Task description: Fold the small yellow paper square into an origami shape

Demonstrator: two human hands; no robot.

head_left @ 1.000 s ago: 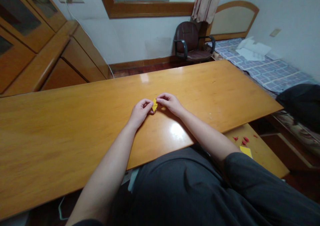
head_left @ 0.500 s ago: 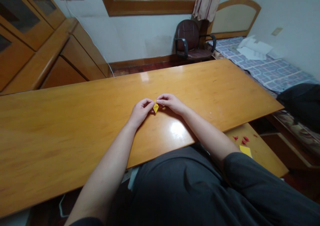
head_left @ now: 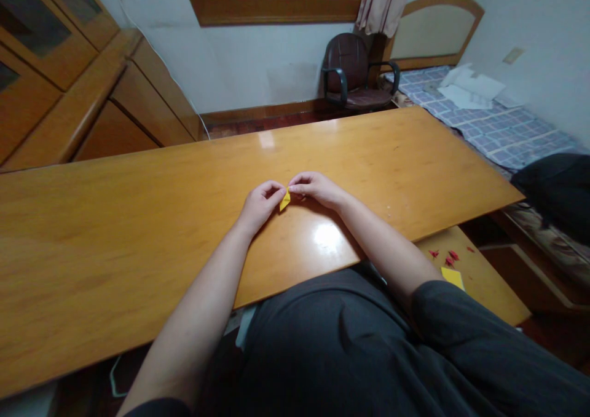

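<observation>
A small piece of folded yellow paper (head_left: pixel 284 201) is pinched between my two hands, just above the wooden table (head_left: pixel 138 220). My left hand (head_left: pixel 262 202) grips its left side between thumb and forefinger. From the other side, the thumb and forefinger of my right hand (head_left: pixel 316 189) close on its upper end. The paper's pointed lower tip slants down to the left. My fingertips cover part of its upper folds.
Several small red folded-paper pieces (head_left: pixel 450 258) and a yellow paper stack (head_left: pixel 452 277) lie on a lower board (head_left: pixel 488 288) at right. A brown armchair (head_left: pixel 348 66) stands beyond the table, beside a bed (head_left: pixel 498 122). A cabinet (head_left: pixel 133 103) is at back left.
The folded yellow paper has tilted: its lower tip has swung to the left. Both hands keep hold and have barely moved.
</observation>
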